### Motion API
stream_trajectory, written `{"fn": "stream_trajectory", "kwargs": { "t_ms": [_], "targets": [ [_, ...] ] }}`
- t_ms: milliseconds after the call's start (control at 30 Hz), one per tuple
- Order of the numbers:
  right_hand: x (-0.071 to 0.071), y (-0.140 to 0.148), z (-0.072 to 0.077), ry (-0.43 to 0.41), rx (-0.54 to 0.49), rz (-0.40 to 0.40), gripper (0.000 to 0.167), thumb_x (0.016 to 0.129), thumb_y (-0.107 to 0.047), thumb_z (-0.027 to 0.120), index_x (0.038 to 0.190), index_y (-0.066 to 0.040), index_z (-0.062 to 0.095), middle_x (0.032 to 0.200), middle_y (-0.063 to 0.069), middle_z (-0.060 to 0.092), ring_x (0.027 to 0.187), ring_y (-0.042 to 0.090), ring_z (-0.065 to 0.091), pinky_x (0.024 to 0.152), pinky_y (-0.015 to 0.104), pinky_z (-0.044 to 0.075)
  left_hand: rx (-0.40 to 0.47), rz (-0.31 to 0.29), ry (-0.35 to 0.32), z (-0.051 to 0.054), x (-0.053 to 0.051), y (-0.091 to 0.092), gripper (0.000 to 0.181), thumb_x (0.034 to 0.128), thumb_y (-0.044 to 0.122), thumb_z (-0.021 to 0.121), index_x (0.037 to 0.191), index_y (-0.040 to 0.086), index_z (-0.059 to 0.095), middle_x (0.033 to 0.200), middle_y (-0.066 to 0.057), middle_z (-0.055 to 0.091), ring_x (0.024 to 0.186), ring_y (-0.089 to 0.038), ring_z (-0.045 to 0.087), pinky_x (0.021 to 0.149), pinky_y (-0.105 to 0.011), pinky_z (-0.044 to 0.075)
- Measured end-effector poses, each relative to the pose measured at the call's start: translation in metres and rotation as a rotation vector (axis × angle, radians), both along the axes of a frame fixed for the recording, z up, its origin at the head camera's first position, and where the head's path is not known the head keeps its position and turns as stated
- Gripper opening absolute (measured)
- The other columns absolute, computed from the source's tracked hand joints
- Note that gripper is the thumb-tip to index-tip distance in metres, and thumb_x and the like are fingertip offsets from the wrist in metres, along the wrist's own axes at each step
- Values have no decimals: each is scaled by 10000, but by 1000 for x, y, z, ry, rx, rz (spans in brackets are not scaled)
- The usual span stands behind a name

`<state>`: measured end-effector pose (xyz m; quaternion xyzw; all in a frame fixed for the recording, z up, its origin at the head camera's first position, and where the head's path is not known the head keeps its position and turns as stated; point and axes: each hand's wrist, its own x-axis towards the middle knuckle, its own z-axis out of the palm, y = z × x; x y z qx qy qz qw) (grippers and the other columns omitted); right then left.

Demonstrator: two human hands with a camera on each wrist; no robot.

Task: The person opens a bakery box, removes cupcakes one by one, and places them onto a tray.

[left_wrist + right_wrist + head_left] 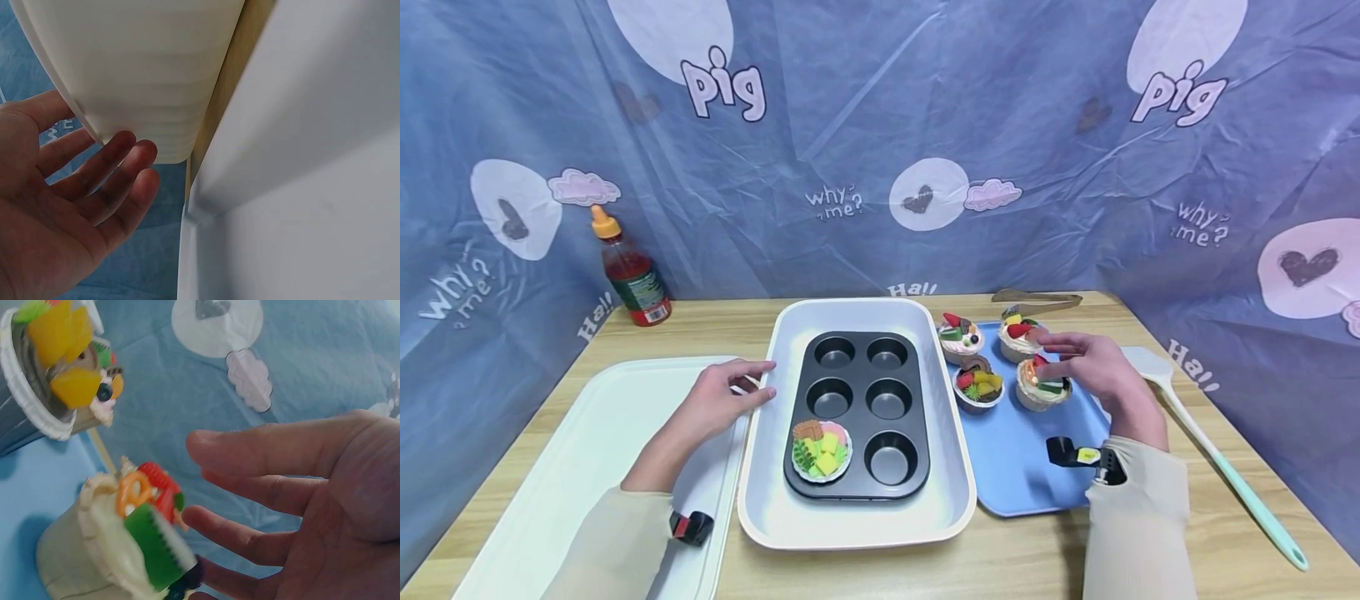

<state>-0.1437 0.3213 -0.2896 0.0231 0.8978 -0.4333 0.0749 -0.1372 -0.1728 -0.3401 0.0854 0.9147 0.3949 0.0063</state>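
My left hand (pixel 722 398) rests at the left rim of a white basin (pixel 857 527), its fingers loosely bent. In the left wrist view, some fingers (pixel 94 165) lie outside the basin's wall (pixel 150 69) and others pass behind its rim. A black muffin pan (pixel 857 408) sits in the basin, with a fruit-topped cupcake (pixel 822 452) in its near-left cup. My right hand (pixel 1101 371) hovers over the right side of a blue tray (pixel 1022 467), fingers apart and holding nothing. Close to its fingertips stands a cream cupcake (pixel 100 544) with strawberry and green slice.
More cupcakes stand on the blue tray: one with yellow fruit (pixel 977 387), one at the back (pixel 1018 337), another at back left (pixel 960 337). Around are a white tray (pixel 602 467), sauce bottle (pixel 636 279), metal tongs (pixel 1037 298) and a spatula (pixel 1217 454).
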Motion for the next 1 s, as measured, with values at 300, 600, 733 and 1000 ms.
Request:
{"fn": "stream_trajectory", "kwargs": {
  "t_ms": [300,600,733,1000],
  "targets": [
    [5,-26,20,80,56,46,600,894,-208,754,1412,16,549,1418,269,560,1313,425,532,983,428,506,-2,5,3,-1,0,-1,411,913,171,738,1303,58,679,1233,-167,689,962,-244,671,772,-314,530],
    [10,-76,40,170,25,104,476,892,-210,759,1323,-47,644,1363,196,626,1289,385,551,1017,489,477,8,10,-7,0,0,0,419,916,174,736,1313,56,672,1249,-167,682,967,-248,667,782,-314,526],
    [12,-97,43,226,-51,147,439,881,-162,768,1291,-42,666,1308,172,669,1209,365,630,993,482,526,10,13,-10,0,0,0,418,917,168,731,1317,62,671,1247,-160,683,967,-247,664,786,-319,523],
    [13,-143,36,359,-238,254,522,873,-59,768,1369,-48,605,1347,168,641,1222,314,633,1013,435,530,23,13,-9,-1,-1,1,421,915,171,738,1315,56,671,1237,-166,683,956,-239,662,767,-299,527]
  ]
}}
